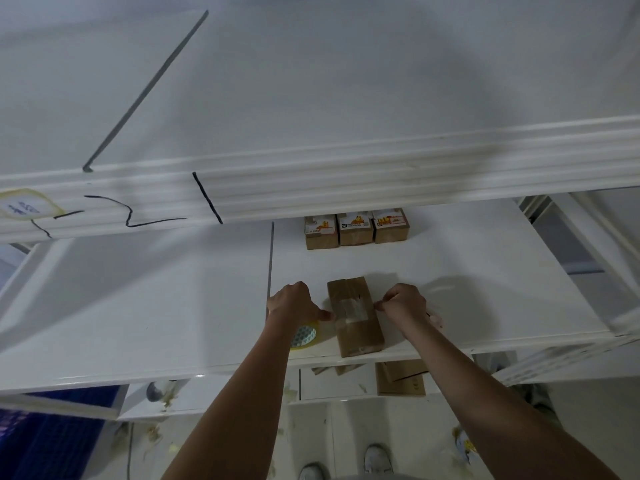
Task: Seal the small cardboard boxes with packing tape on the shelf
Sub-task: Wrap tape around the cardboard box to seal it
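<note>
Box: brown cardboard box (356, 317), long and narrow, lying flat with its long axis running away from the viewer, slightly angled. Near end sits just at the front edge of the shelf.
Tape on box: strip of clear tape (349, 309) laid crosswise over the top, about mid-length, glossy and a little wrinkled; a paler patch shows under it.
Shelf: white shelf (450, 271), middle level of a white rack; box sits right of centre, right of a thin dark seam in the board.
Left hand: left hand (294, 303) palm down on the shelf just left of the box, fingers curled, thumb tip touching the box's left side at the tape line. Not gripping anything that can be seen.
Right hand: right hand (403, 303) just right of the box, fingertips drawn together in a pinch at the right end of the strip. What lies between them is too small to make out, likely the tape edge.
Arms: both forearms bare, reaching up and forward from the bottom of the view, one each side of the box.
Tape roll: roll (304, 336), yellowish rim, patterned core, lying on the shelf under the left wrist, partly hidden, just left of the box.
Other boxes: three small boxes (356, 228) with orange-and-white labels, side by side at the back of the shelf, well apart from the working box.
</note>
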Motion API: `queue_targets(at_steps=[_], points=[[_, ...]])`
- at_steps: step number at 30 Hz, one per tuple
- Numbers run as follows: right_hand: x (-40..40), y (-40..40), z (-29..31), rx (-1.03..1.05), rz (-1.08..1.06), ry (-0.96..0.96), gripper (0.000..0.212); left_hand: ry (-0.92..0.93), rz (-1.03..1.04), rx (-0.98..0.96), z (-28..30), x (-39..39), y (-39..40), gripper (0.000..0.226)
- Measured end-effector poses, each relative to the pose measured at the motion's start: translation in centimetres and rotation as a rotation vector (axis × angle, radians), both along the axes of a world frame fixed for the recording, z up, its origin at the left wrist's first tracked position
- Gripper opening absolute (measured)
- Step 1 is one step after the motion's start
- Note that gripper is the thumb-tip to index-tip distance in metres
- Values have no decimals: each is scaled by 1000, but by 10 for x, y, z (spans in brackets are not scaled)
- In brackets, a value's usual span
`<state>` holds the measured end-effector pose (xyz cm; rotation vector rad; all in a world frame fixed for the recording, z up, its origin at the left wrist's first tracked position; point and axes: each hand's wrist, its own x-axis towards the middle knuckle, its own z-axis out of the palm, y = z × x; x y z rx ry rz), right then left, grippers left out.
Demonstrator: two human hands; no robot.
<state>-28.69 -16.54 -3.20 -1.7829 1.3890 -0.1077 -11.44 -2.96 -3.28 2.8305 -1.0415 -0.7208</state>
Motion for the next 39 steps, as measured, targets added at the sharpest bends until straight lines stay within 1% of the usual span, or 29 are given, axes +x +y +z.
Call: queue_targets(at_steps=[3,6,9,14,18,22,24,28,31,32,34,35,37,38,39], points=[[0,4,-5,-84,68,-15,7,4,11,2,2,0,1,75],[-3,7,-7,-31,19,-24,9,8,21,-7,2,-2,3,72],[-5,8,-8,-43,32,-16,8,11,30,-19,4,-3,4,70],[2,18,-5,-151,121,80,20,23,42,-19,4,-2,5,69],[9,22,7,-78,129,150,25,23,41,-21,5,-4,5,70],[19,24,23,-15,199,185,18,18,36,-23,5,-6,3,70],[28,30,31,1,256,221,24,11,31,-13,6,-6,1,71],[63,46,25,26,297,356,50,14,23,19,8,-7,-1,72],[78,45,3,100,271,494,82,11,25,16,10,-9,1,69],[77,50,8,107,241,477,83,11,27,12,10,-9,1,65],[73,59,17,17,210,420,66,25,27,2,11,-9,3,61],[75,60,17,5,203,485,66,37,30,-2,10,-9,3,62],[74,64,25,59,198,647,78,61,32,-7,9,-8,5,66],[79,64,21,54,172,630,80,68,32,-16,9,-8,6,67],[81,63,18,33,166,576,77,79,33,-26,9,-8,8,66]])
